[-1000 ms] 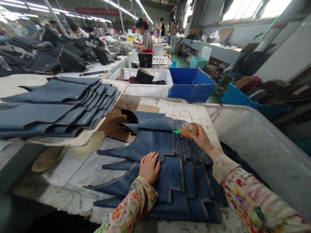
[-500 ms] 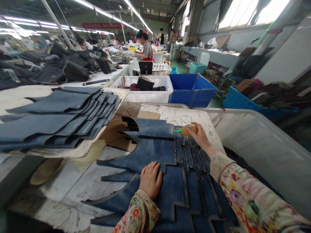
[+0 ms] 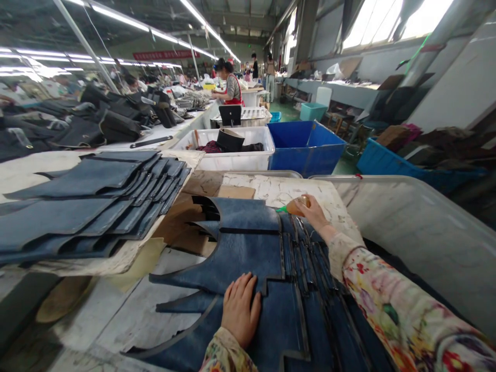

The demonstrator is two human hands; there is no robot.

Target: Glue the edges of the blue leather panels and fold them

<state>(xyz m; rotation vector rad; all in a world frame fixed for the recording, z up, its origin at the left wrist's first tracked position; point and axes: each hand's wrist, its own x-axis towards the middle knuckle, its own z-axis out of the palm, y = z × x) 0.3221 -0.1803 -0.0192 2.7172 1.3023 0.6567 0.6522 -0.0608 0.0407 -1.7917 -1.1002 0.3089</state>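
Note:
A fanned stack of blue leather pieces (image 3: pixel 248 248) with stepped edges lies on the marbled table (image 3: pixel 279 188) in front of me. My left hand (image 3: pixel 241 308) rests flat on one of the near pieces, fingers together and stretched out. My right hand (image 3: pixel 315 214) is reached out to the far end of the stack and is closed around a small amber glue bottle (image 3: pixel 296 205) with a green nozzle. The nozzle points left at the edge of the far piece.
A second stack of blue leather pieces (image 3: pixel 89 201) lies at the left on paper. Behind stand a white bin (image 3: pixel 232 152) and a blue bin (image 3: pixel 306 147). A large grey tub (image 3: pixel 418 232) borders the table at the right. A person in red (image 3: pixel 230 85) works far back.
My right hand with the glue bottle has moved farther away along the stack's edge. My head has tilted up a little, so the stack sits lower in view. The left hand stays flat.

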